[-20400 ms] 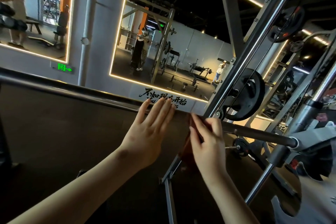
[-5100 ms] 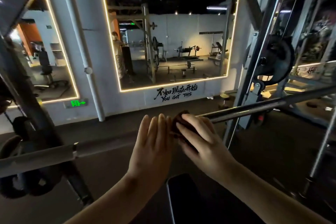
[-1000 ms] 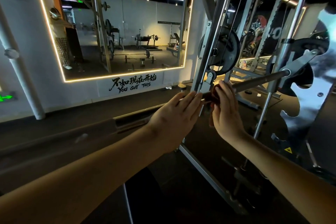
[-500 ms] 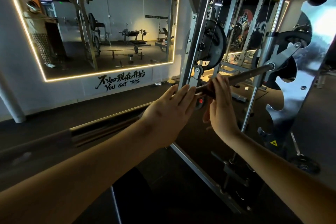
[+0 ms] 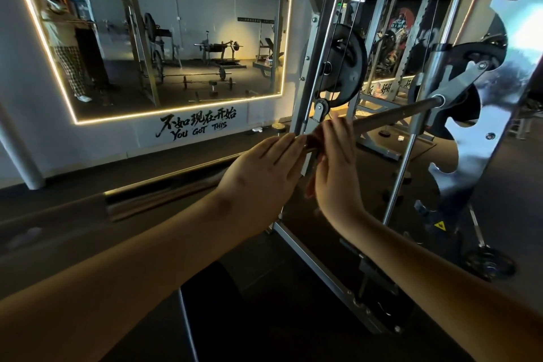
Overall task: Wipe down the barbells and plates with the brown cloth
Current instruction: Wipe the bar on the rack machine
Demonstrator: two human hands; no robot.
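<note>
Right now the brown cloth (image 5: 312, 142) sits mid-frame on the barbell (image 5: 390, 117), and only a dark scrap of it shows between your hands. Your right hand (image 5: 335, 173) presses it with straight, blurred fingers. Your left hand (image 5: 264, 170) lies flat, its fingertips touching the cloth. A rack upright (image 5: 316, 48) crosses just behind. A black plate (image 5: 343, 67) hangs above, and a mirror (image 5: 191, 38) fills the upper left.
</note>
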